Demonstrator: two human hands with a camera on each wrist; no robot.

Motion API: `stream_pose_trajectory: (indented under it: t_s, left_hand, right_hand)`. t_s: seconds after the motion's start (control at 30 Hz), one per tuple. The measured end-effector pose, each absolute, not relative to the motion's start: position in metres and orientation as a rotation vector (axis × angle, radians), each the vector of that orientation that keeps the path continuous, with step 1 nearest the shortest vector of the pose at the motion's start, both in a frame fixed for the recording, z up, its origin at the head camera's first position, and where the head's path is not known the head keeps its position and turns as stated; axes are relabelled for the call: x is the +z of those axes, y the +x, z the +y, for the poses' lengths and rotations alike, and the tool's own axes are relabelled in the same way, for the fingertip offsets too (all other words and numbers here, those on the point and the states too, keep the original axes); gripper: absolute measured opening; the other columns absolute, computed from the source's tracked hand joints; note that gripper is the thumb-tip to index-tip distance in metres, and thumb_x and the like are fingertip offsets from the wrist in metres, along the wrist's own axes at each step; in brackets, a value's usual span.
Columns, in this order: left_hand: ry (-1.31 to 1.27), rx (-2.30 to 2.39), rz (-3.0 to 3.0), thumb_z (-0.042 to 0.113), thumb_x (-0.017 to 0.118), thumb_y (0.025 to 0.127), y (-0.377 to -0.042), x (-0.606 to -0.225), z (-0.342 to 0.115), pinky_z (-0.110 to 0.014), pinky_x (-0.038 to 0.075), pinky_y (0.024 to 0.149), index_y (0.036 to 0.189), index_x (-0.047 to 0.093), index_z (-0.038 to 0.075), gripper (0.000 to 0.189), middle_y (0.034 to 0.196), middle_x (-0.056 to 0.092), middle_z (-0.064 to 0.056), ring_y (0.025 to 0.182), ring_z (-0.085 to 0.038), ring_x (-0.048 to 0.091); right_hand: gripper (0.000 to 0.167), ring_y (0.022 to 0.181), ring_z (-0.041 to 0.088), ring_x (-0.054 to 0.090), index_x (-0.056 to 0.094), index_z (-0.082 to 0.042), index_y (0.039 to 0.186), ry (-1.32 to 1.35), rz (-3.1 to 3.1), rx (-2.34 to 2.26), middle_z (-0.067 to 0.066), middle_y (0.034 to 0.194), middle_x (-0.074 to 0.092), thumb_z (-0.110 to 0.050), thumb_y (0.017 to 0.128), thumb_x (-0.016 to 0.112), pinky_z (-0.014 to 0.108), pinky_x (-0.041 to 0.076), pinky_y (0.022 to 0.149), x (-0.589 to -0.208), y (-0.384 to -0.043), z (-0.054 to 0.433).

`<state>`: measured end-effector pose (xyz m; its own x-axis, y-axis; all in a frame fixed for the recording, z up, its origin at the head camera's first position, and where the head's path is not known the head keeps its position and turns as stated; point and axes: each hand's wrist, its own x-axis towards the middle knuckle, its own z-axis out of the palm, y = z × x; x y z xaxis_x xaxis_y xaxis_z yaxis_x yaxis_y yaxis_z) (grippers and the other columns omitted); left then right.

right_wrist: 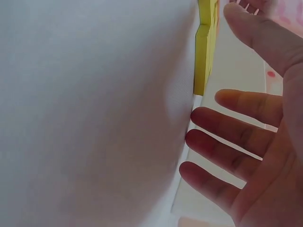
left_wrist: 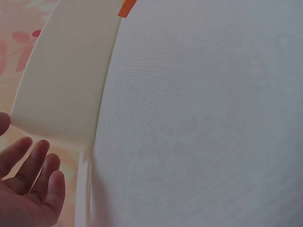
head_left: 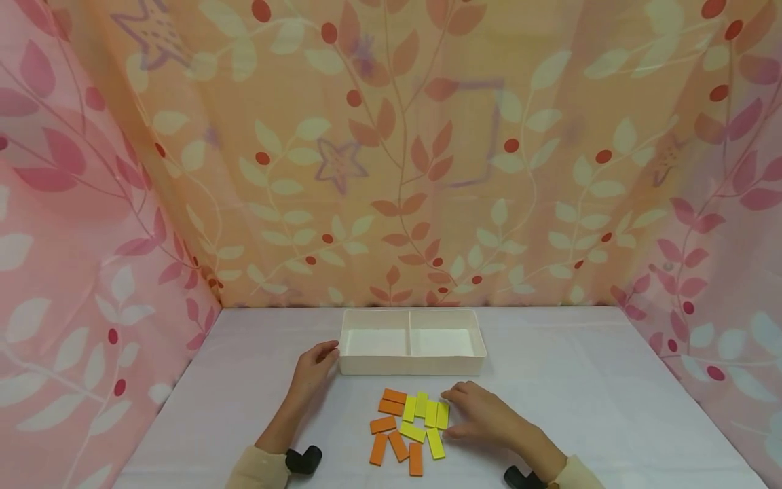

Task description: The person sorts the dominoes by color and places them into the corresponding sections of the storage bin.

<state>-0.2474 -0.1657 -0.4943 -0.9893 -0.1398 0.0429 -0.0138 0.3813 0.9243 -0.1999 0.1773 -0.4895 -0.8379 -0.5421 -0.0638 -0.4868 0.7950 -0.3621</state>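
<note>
Leafy orange and pink cloth (head_left: 427, 224) lines the far, left and right edges of a white-covered worktop (head_left: 562, 380). Midway between its left and right edges, toward the near edge, six orange tiles (head_left: 415, 460) lie flat on the left and six yellow tiles (head_left: 436, 443) on the right, in a loose cluster. The right hand (head_left: 482, 412) is just beside the yellow ones, fingers apart and holding nothing. Behind the tiles, near the far edge, a white two-compartment box (head_left: 409, 366) stands upright. The left hand (head_left: 310, 373) is at its left end with loosely bent fingers, gripping nothing; whether they touch it cannot be told. Pale sleeves (head_left: 259, 467) and black wrist devices (head_left: 304, 460) show nearest the front.
</note>
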Motion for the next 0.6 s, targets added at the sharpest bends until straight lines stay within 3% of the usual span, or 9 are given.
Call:
stream_pose_trajectory:
  t_s: [0.33, 0.6]
  left_hand:
    - [0.151, -1.676, -2.509, 0.013, 0.058, 0.096, -0.2491, -0.4939, -0.1619, -0.025, 0.048, 0.083, 0.121, 0.063, -0.005, 0.032, 0.117, 0.067, -0.021, 0.105, -0.027, 0.063]
    - [0.151, -1.686, -2.512, 0.012, 0.056, 0.096, -0.2504, -0.4899, -0.1607, -0.032, 0.049, 0.089, 0.122, 0.063, -0.005, 0.032, 0.119, 0.066, -0.021, 0.109, -0.030, 0.061]
  right_hand:
    - [0.060, 0.100, 0.012, 0.056, 0.068, -0.013, 0.118, -0.865, 2.830, -0.421, -0.004, 0.110, 0.063, -0.053, 0.075, 0.077, 0.036, 0.052, 0.090, -0.4898, -0.1976, 0.1739]
    - [0.058, 0.091, 0.007, 0.050, 0.069, -0.012, 0.116, -0.892, 2.833, -0.396, -0.005, 0.105, 0.060, -0.053, 0.075, 0.077, 0.030, 0.051, 0.084, -0.4922, -0.1987, 0.1730]
